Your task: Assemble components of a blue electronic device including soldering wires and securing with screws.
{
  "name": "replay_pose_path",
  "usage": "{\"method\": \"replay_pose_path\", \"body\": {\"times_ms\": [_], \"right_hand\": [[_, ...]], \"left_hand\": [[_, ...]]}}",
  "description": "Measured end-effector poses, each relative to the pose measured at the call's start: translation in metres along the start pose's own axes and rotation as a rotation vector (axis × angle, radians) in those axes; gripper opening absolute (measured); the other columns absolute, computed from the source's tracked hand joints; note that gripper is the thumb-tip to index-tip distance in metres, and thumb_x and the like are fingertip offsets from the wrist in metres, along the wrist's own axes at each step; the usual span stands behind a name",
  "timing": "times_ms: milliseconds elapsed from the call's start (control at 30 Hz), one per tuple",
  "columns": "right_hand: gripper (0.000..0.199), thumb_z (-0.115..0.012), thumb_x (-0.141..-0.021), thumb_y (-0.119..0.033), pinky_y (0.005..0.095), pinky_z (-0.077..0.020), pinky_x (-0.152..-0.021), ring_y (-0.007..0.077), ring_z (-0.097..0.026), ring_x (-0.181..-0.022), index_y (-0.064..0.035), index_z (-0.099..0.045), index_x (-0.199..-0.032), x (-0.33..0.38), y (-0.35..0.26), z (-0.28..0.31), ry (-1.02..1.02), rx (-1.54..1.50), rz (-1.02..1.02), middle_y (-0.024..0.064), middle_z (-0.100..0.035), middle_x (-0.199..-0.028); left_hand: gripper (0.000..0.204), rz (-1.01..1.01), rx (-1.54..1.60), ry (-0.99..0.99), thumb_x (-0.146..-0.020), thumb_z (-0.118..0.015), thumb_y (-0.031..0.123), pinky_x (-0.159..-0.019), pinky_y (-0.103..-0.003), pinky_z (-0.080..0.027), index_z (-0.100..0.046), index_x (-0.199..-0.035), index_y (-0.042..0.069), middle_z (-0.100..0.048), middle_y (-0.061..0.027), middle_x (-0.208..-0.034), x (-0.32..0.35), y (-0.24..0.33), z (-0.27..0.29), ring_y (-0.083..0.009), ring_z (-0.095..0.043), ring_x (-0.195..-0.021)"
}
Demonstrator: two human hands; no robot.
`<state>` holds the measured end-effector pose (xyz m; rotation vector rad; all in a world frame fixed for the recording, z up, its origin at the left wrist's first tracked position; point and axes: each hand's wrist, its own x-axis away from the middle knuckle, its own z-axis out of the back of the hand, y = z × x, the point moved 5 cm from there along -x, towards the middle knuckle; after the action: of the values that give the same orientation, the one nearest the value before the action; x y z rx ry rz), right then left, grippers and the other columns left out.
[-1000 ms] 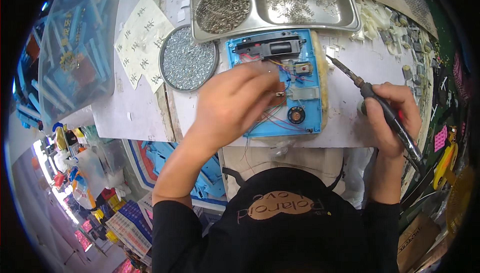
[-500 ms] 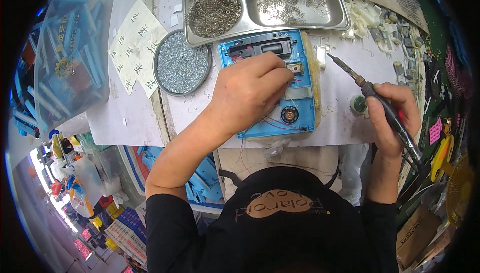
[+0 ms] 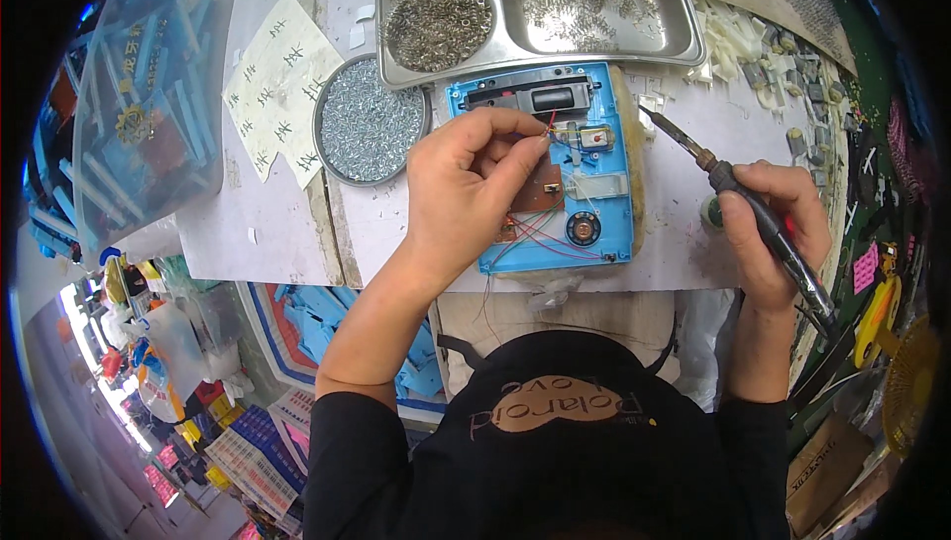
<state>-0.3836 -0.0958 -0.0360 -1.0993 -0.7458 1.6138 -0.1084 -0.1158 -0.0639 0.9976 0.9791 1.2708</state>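
A blue plastic casing (image 3: 620, 205) lies open on a fuzzy tan pad (image 3: 639, 159). Inside it sit a brown circuit board (image 3: 541, 186), a round speaker (image 3: 582, 231), a black module (image 3: 550, 97) and several thin wires. My left hand (image 3: 461, 183) hovers over the casing's left side, thumb and forefinger pinching a thin red wire (image 3: 552, 120) beside a small metal part (image 3: 595, 139). To the right of the casing, my right hand (image 3: 807, 213) grips a soldering iron (image 3: 726, 176) by its dark handle. The iron's tip points up and left, apart from the casing.
A steel compartment tray (image 3: 599, 56) of small metal parts stands behind the casing. Left of it are a round dish of screws (image 3: 369, 124), a marked paper sheet (image 3: 282, 94) and a translucent bin (image 3: 149, 178) of blue pieces. Small white and grey parts (image 3: 783, 69) lie at right.
My left hand has drawn left from the casing's middle, uncovering the circuit board and wires, and now shows a red wire at its fingertips. The soldering iron has barely moved.
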Motion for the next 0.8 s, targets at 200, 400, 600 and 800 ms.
{"method": "replay_pose_path", "body": {"times_ms": [200,400,600,800], "right_hand": [[0.026,-0.082,-0.081,-0.005,0.0211,-0.0434,-0.059,0.0084,-0.06,-0.064,-0.0003,-0.069,-0.103,-0.005,-0.01,-0.018,-0.074,-0.086,0.067,0.0083,-0.072,-0.084],[0.028,-0.085,-0.079,-0.01,0.0253,-0.0484,-0.056,0.016,-0.066,-0.062,-0.0031,-0.069,-0.1,-0.016,-0.024,-0.042,-0.169,-0.02,0.235,0.0099,-0.073,-0.082],[0.028,-0.085,-0.079,-0.011,0.0255,-0.0465,-0.052,0.0165,-0.064,-0.058,-0.0035,-0.069,-0.1,-0.02,-0.027,-0.05,-0.188,-0.005,0.266,0.0098,-0.071,-0.077],[0.029,-0.085,-0.079,-0.011,0.0267,-0.0428,-0.048,0.016,-0.058,-0.052,-0.0028,-0.068,-0.101,-0.022,-0.03,-0.057,-0.192,0.038,0.338,0.0086,-0.067,-0.07]], "left_hand": [[0.01,-0.301,-0.388,0.079,-0.084,-0.072,0.001,-0.056,-0.029,-0.05,-0.072,-0.093,0.003,-0.068,-0.009,-0.081,-0.001,0.008,0.008,-0.0188,-0.064,-0.061],[0.008,-0.322,-0.476,0.121,-0.082,-0.074,0.002,-0.055,-0.031,-0.05,-0.069,-0.089,0.003,-0.065,-0.0079,-0.079,0.0,0.008,0.005,-0.0196,-0.063,-0.06],[0.01,-0.358,-0.435,0.136,-0.081,-0.075,0.002,-0.053,-0.03,-0.049,-0.068,-0.087,0.003,-0.063,-0.0072,-0.077,0.0,0.005,0.005,-0.0181,-0.062,-0.058],[0.01,-0.328,-0.411,0.15,-0.081,-0.075,0.002,-0.052,-0.029,-0.049,-0.067,-0.086,0.003,-0.063,-0.0065,-0.075,-0.001,0.005,0.003,-0.017,-0.061,-0.056]]}}
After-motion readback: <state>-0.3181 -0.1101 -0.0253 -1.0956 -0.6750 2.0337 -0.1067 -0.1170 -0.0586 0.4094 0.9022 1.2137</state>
